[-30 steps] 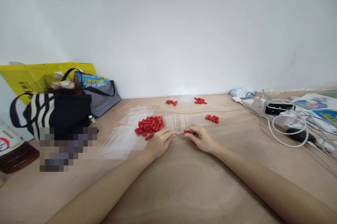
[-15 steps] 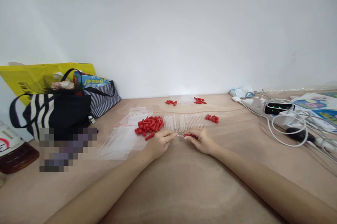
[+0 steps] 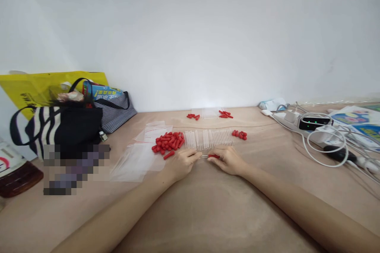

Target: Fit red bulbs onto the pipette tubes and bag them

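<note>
My left hand (image 3: 185, 162) pinches one end of a thin clear dropper tube (image 3: 204, 156). The other end points at a red rubber bulb (image 3: 214, 156) that my right hand (image 3: 228, 160) pinches. Whether the tube's tip sits inside the bulb, I cannot tell. Just beyond both hands lies a row of clear dropper tubes (image 3: 221, 138) side by side. A heap of red rubber bulbs (image 3: 168, 142) rests left of the row, by my left hand. At the row's right end is a small group of red bulbs (image 3: 239, 134).
Clear plastic bags (image 3: 130, 164) lie left of the heap. More tubes (image 3: 210, 113) and red bulbs are near the wall. Bags, including a black one (image 3: 78, 132), and a large bottle (image 3: 18, 174) stand left. A power strip (image 3: 319, 136) with tangled cables is at right.
Both hands have come slightly down toward me, and the left has shifted a little right. The gap between the fingertips is slightly narrower, with the tube and bulb still held.
</note>
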The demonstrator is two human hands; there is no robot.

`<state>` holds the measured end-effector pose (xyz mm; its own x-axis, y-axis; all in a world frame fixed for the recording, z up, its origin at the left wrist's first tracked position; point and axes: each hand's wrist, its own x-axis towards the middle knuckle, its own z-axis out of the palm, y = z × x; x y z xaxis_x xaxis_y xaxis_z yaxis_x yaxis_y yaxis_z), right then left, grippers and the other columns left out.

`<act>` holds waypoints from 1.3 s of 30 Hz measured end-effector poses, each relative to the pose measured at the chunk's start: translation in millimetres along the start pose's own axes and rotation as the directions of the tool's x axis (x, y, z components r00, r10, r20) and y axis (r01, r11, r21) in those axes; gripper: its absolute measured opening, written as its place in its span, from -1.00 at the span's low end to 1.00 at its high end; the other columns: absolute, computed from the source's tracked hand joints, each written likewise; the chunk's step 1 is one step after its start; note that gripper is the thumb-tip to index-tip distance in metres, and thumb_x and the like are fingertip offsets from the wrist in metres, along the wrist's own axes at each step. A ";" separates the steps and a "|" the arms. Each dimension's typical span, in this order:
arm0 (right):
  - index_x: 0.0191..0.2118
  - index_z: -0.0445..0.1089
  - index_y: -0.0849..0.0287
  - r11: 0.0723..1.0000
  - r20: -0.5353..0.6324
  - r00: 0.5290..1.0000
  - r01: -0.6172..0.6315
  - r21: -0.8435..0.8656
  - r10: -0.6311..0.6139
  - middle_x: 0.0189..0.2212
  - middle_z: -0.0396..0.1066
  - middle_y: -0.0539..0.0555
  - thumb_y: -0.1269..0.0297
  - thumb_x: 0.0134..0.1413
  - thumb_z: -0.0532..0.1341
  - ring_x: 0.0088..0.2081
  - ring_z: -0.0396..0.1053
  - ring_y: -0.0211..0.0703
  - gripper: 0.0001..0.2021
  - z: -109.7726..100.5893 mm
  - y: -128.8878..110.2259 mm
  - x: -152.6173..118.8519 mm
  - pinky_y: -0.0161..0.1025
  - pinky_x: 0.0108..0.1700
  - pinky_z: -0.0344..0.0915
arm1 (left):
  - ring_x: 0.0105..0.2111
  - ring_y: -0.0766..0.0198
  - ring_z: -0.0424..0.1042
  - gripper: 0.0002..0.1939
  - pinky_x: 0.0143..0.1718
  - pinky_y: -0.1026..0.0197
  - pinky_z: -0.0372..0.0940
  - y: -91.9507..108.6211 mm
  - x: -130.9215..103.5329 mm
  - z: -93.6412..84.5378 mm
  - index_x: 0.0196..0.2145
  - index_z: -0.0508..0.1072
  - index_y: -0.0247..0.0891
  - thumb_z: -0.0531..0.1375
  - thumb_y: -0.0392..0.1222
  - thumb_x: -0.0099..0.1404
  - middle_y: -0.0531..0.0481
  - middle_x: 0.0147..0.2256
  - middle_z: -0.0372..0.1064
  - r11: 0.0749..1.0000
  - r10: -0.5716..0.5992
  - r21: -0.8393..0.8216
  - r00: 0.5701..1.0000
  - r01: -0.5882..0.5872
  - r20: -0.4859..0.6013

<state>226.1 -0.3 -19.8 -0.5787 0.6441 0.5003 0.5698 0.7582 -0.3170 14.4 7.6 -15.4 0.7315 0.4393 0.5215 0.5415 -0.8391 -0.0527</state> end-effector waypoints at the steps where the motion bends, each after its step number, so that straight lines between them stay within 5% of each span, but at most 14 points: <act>1: -0.32 0.35 0.16 1.000 -0.001 1.000 -0.005 -0.002 0.005 -0.46 0.39 0.05 0.23 0.10 0.03 -0.40 0.32 -0.23 -0.80 0.1 -0.2 0.1 -0.34 -0.39 0.15 | -0.44 0.28 0.35 -0.75 -0.43 0.29 0.27 0.7 0.2 -0.3 -0.21 0.39 -0.31 -0.04 -0.37 0.26 -0.06 -0.40 0.37 1.000 -0.003 0.006 1.000 0.003 0.004; 17: -0.26 0.38 0.12 0.998 -0.042 0.999 -0.014 0.054 0.016 -0.45 0.42 0.05 0.15 0.05 0.10 -0.39 0.24 -0.18 -0.78 -3.7 8.5 -2.1 -0.21 -0.28 0.12 | -0.40 0.26 0.38 -0.74 -0.37 0.24 0.29 3.0 2.1 0.7 -0.21 0.40 -0.31 -0.04 -0.20 0.31 -0.07 -0.38 0.40 0.998 -0.060 -0.025 0.991 0.057 -0.117; 22: -0.32 0.37 0.15 0.999 -0.056 0.998 0.012 0.031 -0.010 -0.47 0.40 0.07 0.19 0.07 0.08 -0.38 0.24 -0.18 -0.80 -2.8 3.9 -2.8 -0.22 -0.30 0.10 | -0.46 0.29 0.36 -0.71 -0.43 0.27 0.27 2.5 1.5 -0.4 -0.31 0.43 -0.33 -0.05 -0.17 0.31 -0.05 -0.46 0.38 0.989 -0.127 -0.080 0.990 0.122 -0.068; 39: -0.31 0.36 0.15 0.998 0.012 0.999 0.051 0.044 -0.051 -0.45 0.41 0.04 0.25 0.10 0.04 -0.37 0.30 -0.21 -0.82 -4.4 -1.6 1.3 -0.20 -0.25 0.04 | -0.52 0.31 0.32 -0.68 -0.50 0.31 0.21 9.9 4.8 -0.9 -0.36 0.41 -0.36 -0.10 -0.22 0.33 -0.04 -0.51 0.33 0.993 -0.055 -0.105 0.998 0.051 -0.032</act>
<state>226.9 -1.1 -15.1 -0.6140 0.6054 0.5065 0.5132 0.7937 -0.3266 22.9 1.2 -12.7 0.6872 0.4744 0.5502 0.5317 -0.8445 0.0640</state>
